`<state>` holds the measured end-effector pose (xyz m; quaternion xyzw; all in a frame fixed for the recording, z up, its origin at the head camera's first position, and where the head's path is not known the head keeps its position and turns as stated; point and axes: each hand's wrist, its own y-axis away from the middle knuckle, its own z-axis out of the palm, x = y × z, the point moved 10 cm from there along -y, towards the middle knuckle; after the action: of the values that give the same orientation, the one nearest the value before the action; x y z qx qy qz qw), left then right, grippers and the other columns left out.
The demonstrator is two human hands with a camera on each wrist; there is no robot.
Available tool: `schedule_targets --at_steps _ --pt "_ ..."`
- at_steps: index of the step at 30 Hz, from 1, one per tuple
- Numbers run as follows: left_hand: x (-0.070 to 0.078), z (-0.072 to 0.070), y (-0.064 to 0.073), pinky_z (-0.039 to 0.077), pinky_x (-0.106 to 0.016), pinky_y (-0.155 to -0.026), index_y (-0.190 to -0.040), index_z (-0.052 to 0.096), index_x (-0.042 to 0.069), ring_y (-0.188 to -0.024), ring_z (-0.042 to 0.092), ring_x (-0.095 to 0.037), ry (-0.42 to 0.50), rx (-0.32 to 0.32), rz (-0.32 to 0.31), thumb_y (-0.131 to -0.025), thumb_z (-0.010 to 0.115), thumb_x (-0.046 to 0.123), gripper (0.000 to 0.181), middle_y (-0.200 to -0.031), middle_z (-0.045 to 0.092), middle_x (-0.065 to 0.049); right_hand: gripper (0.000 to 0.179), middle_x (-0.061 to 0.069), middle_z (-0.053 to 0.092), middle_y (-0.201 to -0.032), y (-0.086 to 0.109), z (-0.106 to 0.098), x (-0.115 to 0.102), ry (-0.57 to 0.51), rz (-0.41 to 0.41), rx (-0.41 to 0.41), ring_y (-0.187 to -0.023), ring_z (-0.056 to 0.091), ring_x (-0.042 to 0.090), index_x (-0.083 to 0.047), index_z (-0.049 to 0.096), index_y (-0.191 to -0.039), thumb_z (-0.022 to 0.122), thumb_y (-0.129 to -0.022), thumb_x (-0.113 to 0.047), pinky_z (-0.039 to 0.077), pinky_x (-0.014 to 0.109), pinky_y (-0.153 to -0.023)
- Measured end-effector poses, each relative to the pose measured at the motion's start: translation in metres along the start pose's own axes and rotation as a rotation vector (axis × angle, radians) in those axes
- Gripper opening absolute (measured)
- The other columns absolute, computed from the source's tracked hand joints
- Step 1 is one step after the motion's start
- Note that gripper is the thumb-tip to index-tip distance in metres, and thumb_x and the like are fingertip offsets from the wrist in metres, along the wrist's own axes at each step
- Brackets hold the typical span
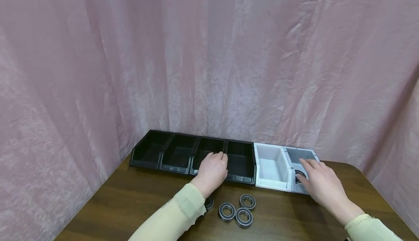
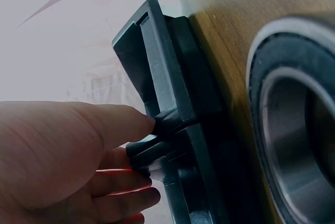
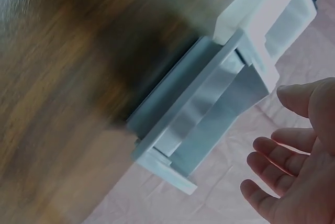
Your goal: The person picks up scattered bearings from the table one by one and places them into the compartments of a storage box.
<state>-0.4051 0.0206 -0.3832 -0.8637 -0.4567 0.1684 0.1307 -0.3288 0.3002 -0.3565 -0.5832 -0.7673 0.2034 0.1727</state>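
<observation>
My left hand [image 1: 211, 172] is at the row of black bins. In the left wrist view its thumb and fingers pinch the adjoining walls of two black bins [image 2: 172, 122]. My right hand [image 1: 324, 184] hovers over the grey bin [image 1: 298, 155] at the row's right end, thumb and fingers spread. A dark ball bearing [image 1: 299, 172] shows inside that bin, partly hidden by the thumb. In the right wrist view the right hand [image 3: 298, 166] holds nothing, its fingers loosely bent beside the grey bin [image 3: 193, 114].
Several ball bearings lie on the wooden table [image 1: 278, 219] before the bins, among them one bearing [image 1: 243, 224] in front; another [image 1: 209, 204] is partly covered by the left forearm. A white bin [image 1: 271, 164] stands between the black and grey ones. Pink curtain [image 1: 209, 52] hangs behind.
</observation>
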Motion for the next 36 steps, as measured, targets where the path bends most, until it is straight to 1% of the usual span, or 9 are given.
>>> schedule_targets --at_steps 5,13,17,21,24,36 --pt "0.000 0.001 0.000 0.054 -0.041 -0.113 -0.136 0.074 0.004 -0.123 0.074 -0.022 -0.003 0.007 -0.002 -0.099 0.084 0.034 0.049 -0.136 0.076 -0.011 0.058 0.026 0.072 -0.127 0.003 -0.005 -0.014 -0.022 -0.015 0.016 -0.121 0.066 0.051 0.009 0.068 -0.138 0.089 -0.091 -0.017 0.051 0.071 -0.096" --pt "0.001 -0.001 0.001 0.056 -0.041 -0.111 -0.133 0.075 0.003 -0.120 0.075 -0.022 -0.005 0.036 0.007 -0.098 0.086 0.033 0.048 -0.133 0.077 -0.011 0.057 0.019 0.074 -0.126 0.005 -0.009 -0.037 -0.032 -0.054 0.018 -0.120 0.068 0.046 0.005 0.070 -0.137 0.091 -0.091 -0.021 0.055 0.065 -0.099" --pt "0.001 0.000 0.001 0.055 -0.041 -0.112 -0.135 0.075 0.003 -0.122 0.074 -0.023 -0.003 0.028 0.001 -0.099 0.085 0.034 0.048 -0.135 0.076 -0.011 0.056 0.019 0.074 -0.126 0.004 -0.012 -0.049 -0.032 -0.092 0.031 -0.118 0.070 0.044 0.005 0.072 -0.136 0.092 -0.091 -0.021 0.056 0.062 -0.099" --pt "0.001 0.000 0.001 0.055 -0.041 -0.112 -0.135 0.075 0.003 -0.122 0.074 -0.023 0.000 0.023 -0.004 -0.099 0.085 0.034 0.049 -0.135 0.076 -0.011 0.055 0.017 0.075 -0.125 0.005 -0.013 -0.060 -0.033 -0.128 0.042 -0.117 0.071 0.042 0.003 0.073 -0.135 0.092 -0.090 -0.022 0.057 0.062 -0.096" --pt "0.001 0.000 0.001 0.055 -0.041 -0.113 -0.135 0.075 0.003 -0.122 0.074 -0.023 0.001 0.024 -0.003 -0.099 0.085 0.034 0.049 -0.135 0.076 -0.012 0.054 0.016 0.075 -0.125 0.006 -0.013 -0.065 -0.040 -0.140 0.045 -0.119 0.070 0.042 0.002 0.074 -0.135 0.091 -0.091 -0.023 0.057 0.063 -0.096" --pt "0.001 0.000 0.001 0.054 -0.041 -0.113 -0.137 0.074 0.003 -0.123 0.074 -0.023 -0.002 0.015 -0.002 -0.100 0.084 0.035 0.050 -0.137 0.075 -0.012 0.052 0.013 0.075 -0.127 0.005 -0.007 -0.076 -0.047 -0.117 0.007 -0.120 0.070 0.040 -0.001 0.075 -0.135 0.091 -0.092 -0.026 0.057 0.062 -0.098"
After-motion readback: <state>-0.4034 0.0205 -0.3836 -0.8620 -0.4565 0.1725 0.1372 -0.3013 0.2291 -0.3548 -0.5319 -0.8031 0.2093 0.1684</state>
